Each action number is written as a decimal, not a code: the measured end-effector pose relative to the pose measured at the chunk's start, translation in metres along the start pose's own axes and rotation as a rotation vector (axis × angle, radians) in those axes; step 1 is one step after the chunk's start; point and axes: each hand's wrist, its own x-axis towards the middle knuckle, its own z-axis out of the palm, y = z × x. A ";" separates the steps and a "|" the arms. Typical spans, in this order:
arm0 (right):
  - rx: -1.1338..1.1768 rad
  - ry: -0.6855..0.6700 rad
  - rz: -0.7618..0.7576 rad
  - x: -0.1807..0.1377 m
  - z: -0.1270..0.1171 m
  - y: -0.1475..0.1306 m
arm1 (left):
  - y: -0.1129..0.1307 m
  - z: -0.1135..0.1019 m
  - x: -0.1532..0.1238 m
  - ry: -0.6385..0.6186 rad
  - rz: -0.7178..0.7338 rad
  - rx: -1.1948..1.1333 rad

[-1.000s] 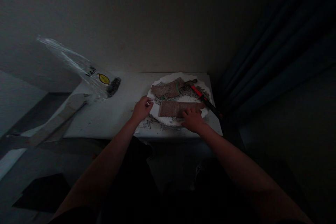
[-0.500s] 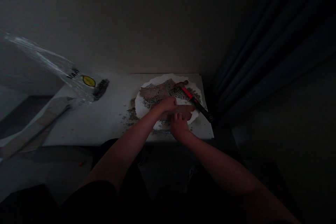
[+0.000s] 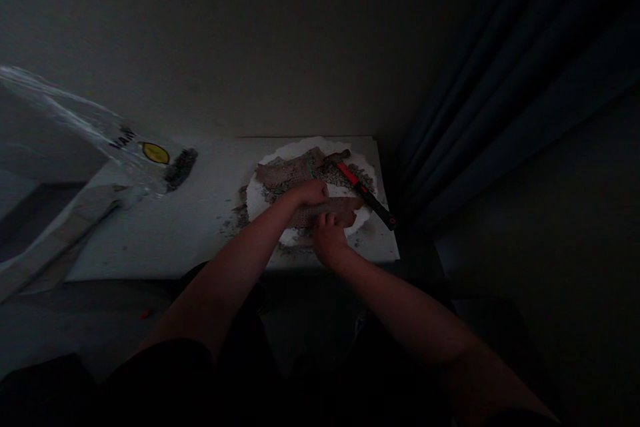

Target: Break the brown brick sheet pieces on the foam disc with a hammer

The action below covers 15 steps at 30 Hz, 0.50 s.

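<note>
A white round slab [image 3: 256, 200] lies on a white table [image 3: 175, 233], strewn with grit. Two brown mesh-like pieces rest on it: a far one [image 3: 287, 173] and a near one [image 3: 349, 211]. My left hand [image 3: 306, 193] reaches across and curls over the near piece's left part. Just below it, my right hand [image 3: 327, 238] pinches that piece's near edge with bent fingers. A hammer [image 3: 361, 188] with a red and black handle lies slanted on the slab's right side, apart from both hands.
A clear plastic bag [image 3: 120, 137] with a yellow label sits at the table's left end. A pale plank [image 3: 60, 240] leans at the left. Dark curtains [image 3: 500, 93] hang right of the table. Grit is scattered near the slab's left rim. The room is dim.
My left hand moved from the slab's left rim onto the near brown piece. My right hand slid left along its near edge. The view shifted so that the table sits further left.
</note>
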 end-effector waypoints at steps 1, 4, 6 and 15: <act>0.005 -0.002 0.000 0.000 0.000 0.000 | 0.000 0.000 0.000 -0.004 0.006 0.003; 0.010 -0.012 0.000 0.001 -0.001 0.000 | 0.000 0.000 0.001 -0.006 0.017 0.004; 0.015 -0.016 0.005 0.001 -0.001 0.000 | 0.000 0.000 0.002 -0.008 0.010 0.014; -0.010 0.004 -0.015 -0.002 -0.003 0.002 | -0.007 0.001 0.014 -0.096 0.003 -0.022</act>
